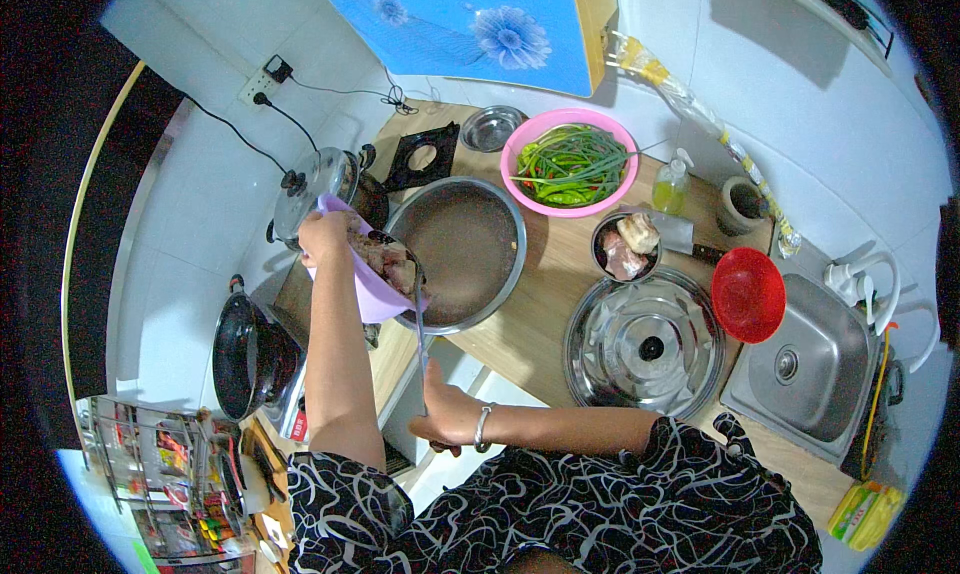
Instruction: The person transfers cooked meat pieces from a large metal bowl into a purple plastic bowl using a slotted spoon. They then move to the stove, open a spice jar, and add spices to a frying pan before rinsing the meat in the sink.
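My left hand (326, 240) grips the rim of a purple plastic basin (379, 296), which is tilted towards the large metal basin to its right. Pieces of what looks like raw meat (390, 263) lie in the purple basin. In my right hand (446, 416) is the long handle of a metal ladle or skimmer (421, 326). Its head is among the meat pieces, partly hidden. The large metal basin (517, 289) holds cloudy brownish liquid (457, 244), with the purple basin's edge over its left side.
A lidded pot (311, 191) and a black wok (244, 356) stand left. Behind are a pink basin (514, 188) of green peppers and scallions and a soap bottle (670, 188). Rightward lie a meat bowl (606, 270), cleaver (679, 233), metal lid (600, 379), red bowl (748, 295) and sink (817, 394).
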